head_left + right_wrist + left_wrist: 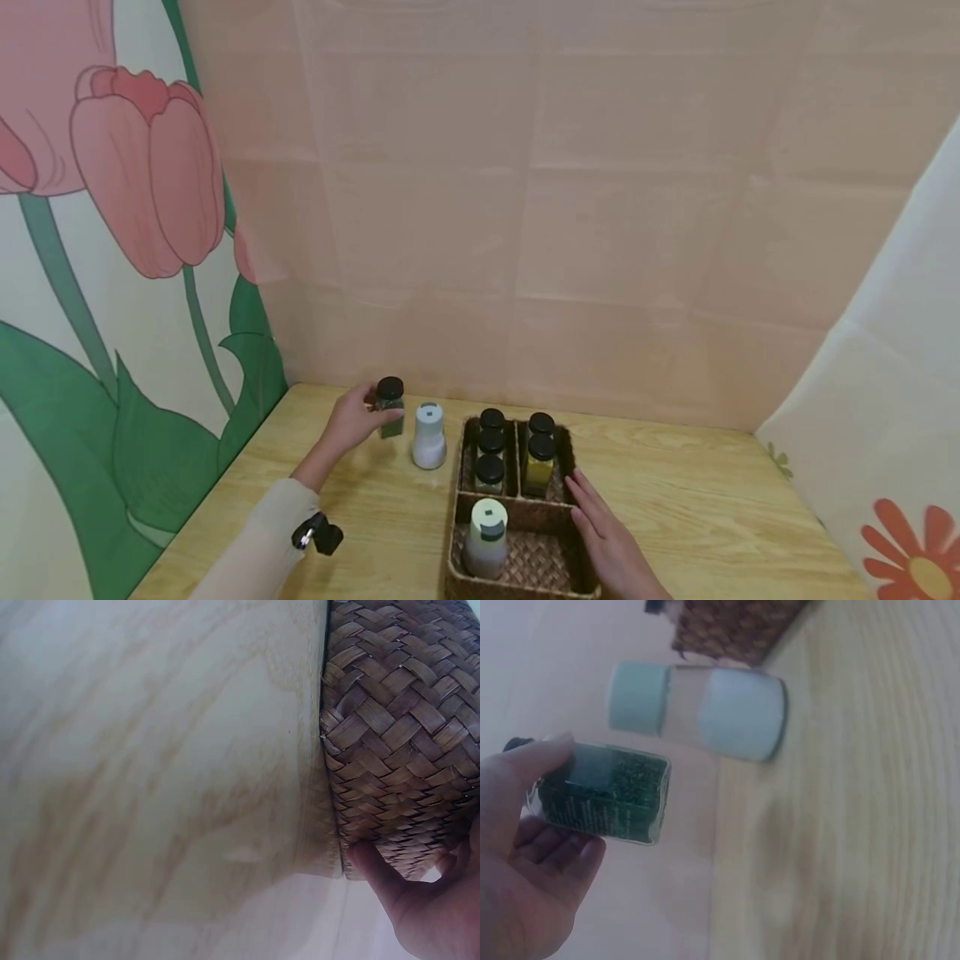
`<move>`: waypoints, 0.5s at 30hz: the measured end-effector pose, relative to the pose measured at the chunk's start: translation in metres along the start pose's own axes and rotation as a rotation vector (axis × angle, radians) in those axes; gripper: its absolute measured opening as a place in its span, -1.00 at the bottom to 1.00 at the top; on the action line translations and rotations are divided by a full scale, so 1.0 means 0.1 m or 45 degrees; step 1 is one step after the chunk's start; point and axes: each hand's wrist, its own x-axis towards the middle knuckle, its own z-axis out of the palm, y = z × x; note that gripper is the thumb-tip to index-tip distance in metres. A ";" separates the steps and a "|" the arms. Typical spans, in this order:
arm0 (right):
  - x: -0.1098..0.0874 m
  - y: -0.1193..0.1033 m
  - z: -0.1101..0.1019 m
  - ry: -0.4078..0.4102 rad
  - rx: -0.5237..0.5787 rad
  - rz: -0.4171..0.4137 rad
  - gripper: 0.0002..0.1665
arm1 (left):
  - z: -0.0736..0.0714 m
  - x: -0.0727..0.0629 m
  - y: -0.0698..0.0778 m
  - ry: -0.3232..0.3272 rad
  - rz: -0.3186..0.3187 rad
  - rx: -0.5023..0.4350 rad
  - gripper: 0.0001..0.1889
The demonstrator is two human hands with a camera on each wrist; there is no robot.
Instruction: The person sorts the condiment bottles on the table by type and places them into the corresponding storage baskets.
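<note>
My left hand (351, 423) grips a small glass spice jar (604, 791) with a black lid and dark green flakes inside. In the head view it is upright, and the left wrist view shows its base free of the fingers. Just right of it stands a shaker bottle (429, 442) with a pale green cap and white contents. My right hand (611, 542) rests with its fingers stretched along the right outer wall of a brown woven basket (536, 562). In the right wrist view, a fingertip (364, 855) touches the weave near the table.
The basket has three compartments. Three black-lidded jars (491, 468) stand in the back left one. Two more, one with yellow contents (538, 475), are in the back right. Another pale-capped shaker (487, 546) stands in the front one. A pink cloth (525, 250) hangs behind the wooden table (675, 483).
</note>
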 end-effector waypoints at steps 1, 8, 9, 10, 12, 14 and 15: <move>0.00 0.00 0.00 0.000 0.001 0.000 -0.22 | 0.00 -0.01 0.03 0.002 0.000 -0.005 -0.42; 0.00 0.00 0.01 -0.007 -0.001 0.010 -0.21 | -0.01 -0.04 0.23 0.021 0.050 -0.013 -0.40; 0.00 -0.01 0.00 -0.006 -0.003 0.009 -0.22 | -0.01 -0.04 0.25 0.027 0.058 -0.007 -0.39; 0.00 -0.01 0.00 -0.005 -0.003 0.009 -0.22 | 0.00 -0.05 0.29 0.030 0.063 -0.004 -0.39; 0.00 -0.01 0.00 -0.001 -0.005 0.006 -0.23 | 0.00 -0.06 0.35 0.034 0.073 -0.003 -0.39; 0.00 -0.01 0.00 0.003 -0.006 0.003 -0.23 | 0.01 -0.08 0.41 0.039 0.083 -0.004 -0.37; 0.00 -0.01 0.00 0.003 -0.007 0.003 -0.23 | 0.02 -0.09 0.44 0.041 0.088 -0.009 -0.36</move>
